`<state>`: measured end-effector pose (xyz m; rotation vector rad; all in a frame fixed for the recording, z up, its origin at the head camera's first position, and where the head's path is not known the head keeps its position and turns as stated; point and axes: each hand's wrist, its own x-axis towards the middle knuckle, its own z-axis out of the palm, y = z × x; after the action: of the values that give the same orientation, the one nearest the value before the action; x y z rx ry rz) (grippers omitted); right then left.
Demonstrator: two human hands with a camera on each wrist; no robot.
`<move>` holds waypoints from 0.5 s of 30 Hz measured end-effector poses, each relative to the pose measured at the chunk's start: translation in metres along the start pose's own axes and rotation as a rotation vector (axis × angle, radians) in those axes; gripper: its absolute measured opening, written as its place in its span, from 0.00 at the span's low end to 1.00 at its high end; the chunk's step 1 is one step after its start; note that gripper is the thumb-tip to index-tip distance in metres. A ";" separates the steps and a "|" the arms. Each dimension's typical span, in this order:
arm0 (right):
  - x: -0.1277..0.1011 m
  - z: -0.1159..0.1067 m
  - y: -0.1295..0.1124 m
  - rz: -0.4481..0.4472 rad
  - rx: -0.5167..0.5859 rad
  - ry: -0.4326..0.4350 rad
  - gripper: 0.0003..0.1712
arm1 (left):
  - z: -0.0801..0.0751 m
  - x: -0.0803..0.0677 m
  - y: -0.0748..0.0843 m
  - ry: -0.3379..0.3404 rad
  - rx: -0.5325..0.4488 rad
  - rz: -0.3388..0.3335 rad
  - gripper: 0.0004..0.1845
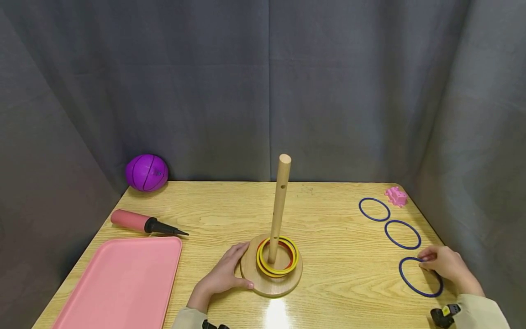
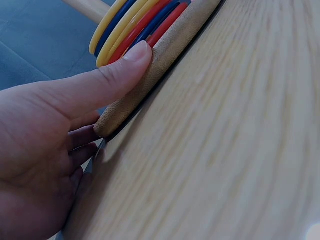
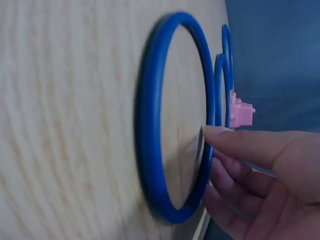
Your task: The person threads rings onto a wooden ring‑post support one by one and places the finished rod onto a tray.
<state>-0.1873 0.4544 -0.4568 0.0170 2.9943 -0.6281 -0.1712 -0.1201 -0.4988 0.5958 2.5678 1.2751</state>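
Note:
A wooden peg [image 1: 280, 205] stands upright on a round wooden base [image 1: 271, 287] at mid-table, with yellow, red and blue rings [image 1: 283, 270] stacked at its foot. My left hand [image 1: 240, 267] grips the base's left rim; the thumb [image 2: 125, 65] presses the edge of the base [image 2: 170, 45] while the fingers curl round its far side. Three blue rings lie in a row at the right. My right hand [image 1: 427, 262] pinches the nearest blue ring [image 1: 423, 295] at its far right edge. In the right wrist view the thumb [image 3: 220, 137] sits on this blue ring [image 3: 145, 125].
Two more blue rings [image 1: 359, 209] [image 1: 385, 234] and a small pink toy [image 1: 396, 196] lie toward the back right corner. A pink tray [image 1: 119, 283] fills the front left, with a pink pump [image 1: 139, 222] behind it and a purple ball [image 1: 146, 172] at the back left. Grey curtains surround the table.

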 end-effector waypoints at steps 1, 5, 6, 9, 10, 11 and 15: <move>0.000 0.001 -0.001 0.007 0.000 -0.010 0.08 | 0.000 0.000 0.000 0.000 0.001 0.002 0.60; 0.000 0.003 -0.003 0.007 -0.011 -0.034 0.05 | 0.001 0.001 -0.001 0.000 0.003 0.009 0.60; -0.001 0.002 -0.003 -0.002 -0.017 -0.035 0.04 | 0.001 0.001 -0.002 0.000 0.003 0.010 0.60; -0.002 0.001 -0.006 -0.040 -0.046 -0.032 0.03 | 0.001 0.001 -0.002 -0.001 0.004 0.010 0.60; -0.002 0.001 -0.007 -0.055 -0.053 -0.032 0.03 | 0.000 0.001 -0.002 0.000 0.003 0.010 0.60; -0.002 0.001 -0.009 -0.062 -0.055 -0.031 0.02 | 0.000 0.001 -0.002 -0.002 0.001 0.007 0.60; -0.001 0.001 -0.022 -0.062 0.027 -0.061 0.05 | 0.000 0.001 -0.003 -0.001 0.003 0.009 0.60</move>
<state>-0.1865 0.4341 -0.4486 -0.0916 2.9379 -0.6632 -0.1723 -0.1211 -0.5012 0.6084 2.5698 1.2742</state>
